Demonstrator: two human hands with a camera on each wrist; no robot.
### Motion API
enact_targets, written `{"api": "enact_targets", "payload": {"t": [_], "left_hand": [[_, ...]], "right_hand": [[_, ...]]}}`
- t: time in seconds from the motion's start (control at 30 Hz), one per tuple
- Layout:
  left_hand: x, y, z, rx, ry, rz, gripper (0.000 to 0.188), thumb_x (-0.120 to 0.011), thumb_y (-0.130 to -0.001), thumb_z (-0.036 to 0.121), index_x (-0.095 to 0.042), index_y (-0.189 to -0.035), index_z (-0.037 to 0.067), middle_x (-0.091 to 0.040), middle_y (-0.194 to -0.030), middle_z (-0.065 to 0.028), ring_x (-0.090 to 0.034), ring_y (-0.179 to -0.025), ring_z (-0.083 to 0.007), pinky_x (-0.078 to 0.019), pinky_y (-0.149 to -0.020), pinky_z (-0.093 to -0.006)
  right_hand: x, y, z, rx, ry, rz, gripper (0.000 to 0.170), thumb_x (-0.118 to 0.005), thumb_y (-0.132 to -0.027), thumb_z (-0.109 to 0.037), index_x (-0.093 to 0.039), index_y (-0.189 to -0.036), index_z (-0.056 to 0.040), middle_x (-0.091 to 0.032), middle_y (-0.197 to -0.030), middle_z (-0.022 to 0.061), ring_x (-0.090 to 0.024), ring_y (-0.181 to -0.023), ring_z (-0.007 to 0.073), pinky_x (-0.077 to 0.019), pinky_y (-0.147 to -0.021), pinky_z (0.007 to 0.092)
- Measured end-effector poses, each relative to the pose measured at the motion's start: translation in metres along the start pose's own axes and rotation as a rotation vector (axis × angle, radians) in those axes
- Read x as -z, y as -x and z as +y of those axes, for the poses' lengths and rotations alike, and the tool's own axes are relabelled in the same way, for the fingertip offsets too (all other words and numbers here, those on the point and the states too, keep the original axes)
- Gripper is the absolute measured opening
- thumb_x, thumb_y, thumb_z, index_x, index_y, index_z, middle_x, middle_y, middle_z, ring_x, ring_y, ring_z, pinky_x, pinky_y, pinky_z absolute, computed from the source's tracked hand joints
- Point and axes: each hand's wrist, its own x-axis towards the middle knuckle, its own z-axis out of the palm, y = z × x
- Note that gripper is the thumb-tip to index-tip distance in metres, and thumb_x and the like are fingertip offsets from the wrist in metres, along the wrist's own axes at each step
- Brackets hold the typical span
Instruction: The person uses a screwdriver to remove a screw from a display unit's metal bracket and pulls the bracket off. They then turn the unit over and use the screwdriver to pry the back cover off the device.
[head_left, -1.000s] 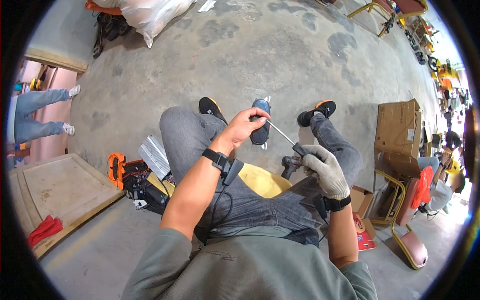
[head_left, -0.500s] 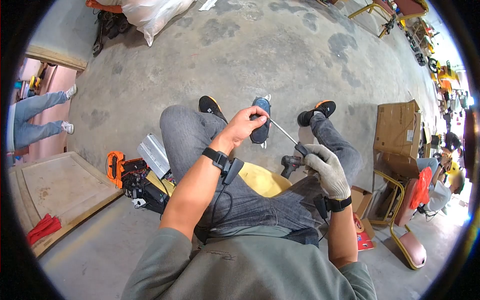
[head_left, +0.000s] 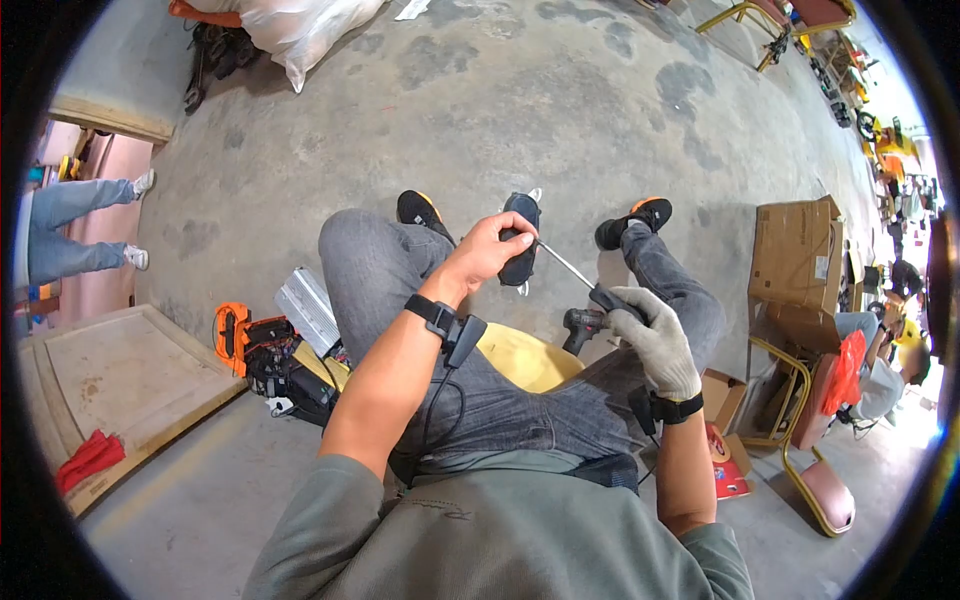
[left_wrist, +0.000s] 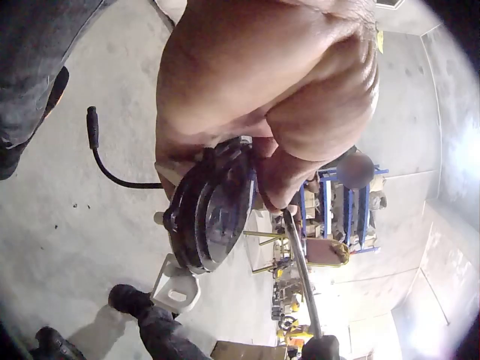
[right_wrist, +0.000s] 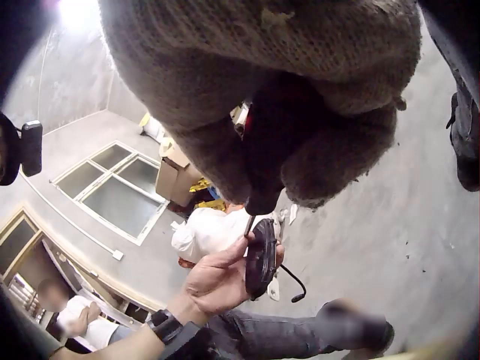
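A dark oval device (head_left: 520, 240) with pale metal brackets is held up in the bare left hand (head_left: 487, 252), fingers wrapped behind it. In the left wrist view the device (left_wrist: 214, 214) shows a glossy black face, a white bracket and a short black cable. The gloved right hand (head_left: 655, 340) grips the black handle of a screwdriver (head_left: 568, 266). Its shaft slants up to the device's edge beside the left thumb; the tip is hidden there. From the right wrist view, the gloved hand (right_wrist: 270, 97) surrounds the handle, and the device (right_wrist: 261, 259) lies beyond it.
A cordless drill (head_left: 581, 328) and a yellow rounded object (head_left: 525, 360) are between the legs. Tools and a silver box (head_left: 311, 310) lie left; a cardboard box (head_left: 792, 258) and chair (head_left: 805, 430) stand right. Other people are at both sides.
The gloved hand has shifted slightly on the screwdriver handle, more of which now shows above the fingers. The device's face has tilted a little and looks darker; the left hand stays nearly still.
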Motion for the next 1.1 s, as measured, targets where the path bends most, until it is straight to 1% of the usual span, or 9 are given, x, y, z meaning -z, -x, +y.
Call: {"api": "enact_targets", "payload": {"t": [0.13,0.2,0.33,0.4,0.5,0.73,0.83,1.03,1.1], "left_hand": [[-0.003,0.002,0.003,-0.020,-0.094,0.025,0.009,-0.065,-0.099,0.010,-0.068,-0.104,0.004,-0.071,-0.096,-0.0046,-0.065,-0.089,-0.0116,-0.0535,-0.081,-0.0289],[-0.004,0.004,0.006,-0.026,-0.196,0.027,0.011,-0.064,-0.100,0.012,-0.067,-0.105,0.003,-0.069,-0.096,-0.0044,-0.064,-0.088,-0.0116,-0.0538,-0.082,-0.0292],[-0.003,0.001,0.002,-0.034,-0.261,0.039,0.011,-0.064,-0.100,0.012,-0.067,-0.105,0.003,-0.069,-0.096,-0.0041,-0.064,-0.088,-0.0117,-0.0537,-0.082,-0.0294],[-0.004,0.001,0.003,-0.018,-0.220,0.056,0.010,-0.063,-0.100,0.011,-0.066,-0.104,0.002,-0.069,-0.096,-0.0039,-0.064,-0.088,-0.0116,-0.0535,-0.082,-0.0291],[-0.003,0.000,0.000,-0.022,-0.203,0.096,0.009,-0.063,-0.100,0.010,-0.066,-0.103,0.002,-0.069,-0.096,-0.0042,-0.064,-0.088,-0.0114,-0.0535,-0.081,-0.0291],[-0.003,0.000,-0.002,0.006,-0.224,0.108,0.009,-0.065,-0.099,0.012,-0.068,-0.102,0.004,-0.069,-0.092,-0.0029,-0.062,-0.086,-0.0111,-0.0514,-0.078,-0.0293],[-0.004,0.000,-0.002,0.004,-0.212,0.101,0.009,-0.065,-0.099,0.012,-0.068,-0.102,0.004,-0.069,-0.092,-0.0028,-0.062,-0.086,-0.0109,-0.0515,-0.078,-0.0294],[-0.004,-0.001,-0.002,0.035,-0.174,0.108,0.009,-0.062,-0.101,0.011,-0.067,-0.103,0.003,-0.069,-0.095,-0.0037,-0.064,-0.088,-0.0116,-0.0536,-0.080,-0.0290],[-0.002,-0.003,-0.004,0.018,-0.202,0.094,0.012,-0.059,-0.102,0.010,-0.066,-0.111,0.005,-0.068,-0.100,-0.0046,-0.065,-0.089,-0.0118,-0.0547,-0.079,-0.0293]], "right_hand": [[0.003,0.000,0.001,0.013,0.073,0.000,0.038,-0.070,-0.086,-0.016,-0.068,-0.120,0.0013,-0.066,-0.092,0.0030,-0.058,-0.081,0.0086,-0.0472,-0.074,0.0256],[0.004,-0.003,0.006,0.152,0.173,0.039,0.039,-0.071,-0.085,-0.016,-0.068,-0.120,0.0013,-0.065,-0.097,0.0050,-0.060,-0.084,0.0098,-0.0490,-0.077,0.0271],[-0.001,0.003,-0.009,0.118,0.211,0.103,0.042,-0.071,-0.085,-0.015,-0.064,-0.123,0.0014,-0.064,-0.102,0.0077,-0.062,-0.087,0.0127,-0.0503,-0.080,0.0287],[-0.004,0.004,-0.011,0.117,0.124,0.176,0.045,-0.069,-0.086,-0.013,-0.059,-0.127,0.0011,-0.064,-0.103,0.0091,-0.063,-0.087,0.0138,-0.0510,-0.079,0.0288],[0.002,0.002,0.002,0.135,0.006,0.135,0.044,-0.067,-0.088,-0.012,-0.054,-0.129,0.0007,-0.065,-0.099,0.0089,-0.063,-0.083,0.0129,-0.0508,-0.075,0.0279],[-0.001,-0.001,-0.001,0.094,-0.165,0.259,0.035,-0.060,-0.093,-0.006,-0.053,-0.127,0.0020,-0.062,-0.097,0.0079,-0.063,-0.077,0.0134,-0.0539,-0.072,0.0297],[-0.006,0.000,0.002,0.205,-0.015,0.249,0.039,-0.065,-0.093,-0.012,-0.054,-0.129,-0.0001,-0.065,-0.098,0.0074,-0.065,-0.080,0.0119,-0.0524,-0.070,0.0262],[-0.001,0.001,0.002,0.139,-0.041,0.182,0.034,-0.065,-0.091,-0.009,-0.060,-0.123,-0.0003,-0.064,-0.098,0.0060,-0.063,-0.082,0.0106,-0.0512,-0.071,0.0260],[-0.001,0.001,0.004,0.147,-0.052,0.213,0.033,-0.065,-0.091,-0.009,-0.060,-0.122,0.0000,-0.064,-0.097,0.0057,-0.063,-0.081,0.0107,-0.0511,-0.072,0.0260]]}}
